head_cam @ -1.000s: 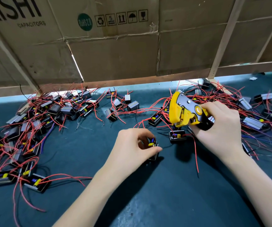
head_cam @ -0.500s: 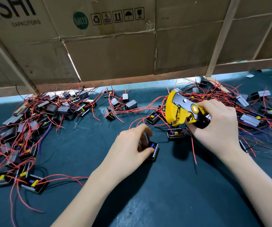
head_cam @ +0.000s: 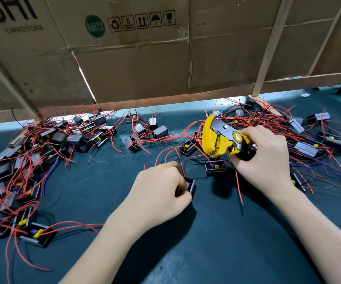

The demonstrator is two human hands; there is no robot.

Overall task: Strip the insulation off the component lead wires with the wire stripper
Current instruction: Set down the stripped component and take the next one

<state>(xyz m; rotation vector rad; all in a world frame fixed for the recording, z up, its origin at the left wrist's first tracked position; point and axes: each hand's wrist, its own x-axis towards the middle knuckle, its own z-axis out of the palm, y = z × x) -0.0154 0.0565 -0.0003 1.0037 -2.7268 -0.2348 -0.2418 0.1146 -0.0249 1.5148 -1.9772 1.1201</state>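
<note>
The left hand (head_cam: 161,191) has curled tighter round the small black boxy component (head_cam: 190,186) on the dark green bench (head_cam: 216,242). The right hand (head_cam: 266,154) grips the yellow-and-black wire stripper (head_cam: 220,138). Its thin red lead wire (head_cam: 183,171) looks limp and light; pinch it near the end.

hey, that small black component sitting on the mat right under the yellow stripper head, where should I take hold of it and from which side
Pinch the black component by its two short end walls, coming down from above. Its open face points up, showing yellow and blue parts inside, and red lead wires trail off its right side, so a top pinch probably avoids both. The left hand is nearer; the right hand holds the wire stripper.
</note>
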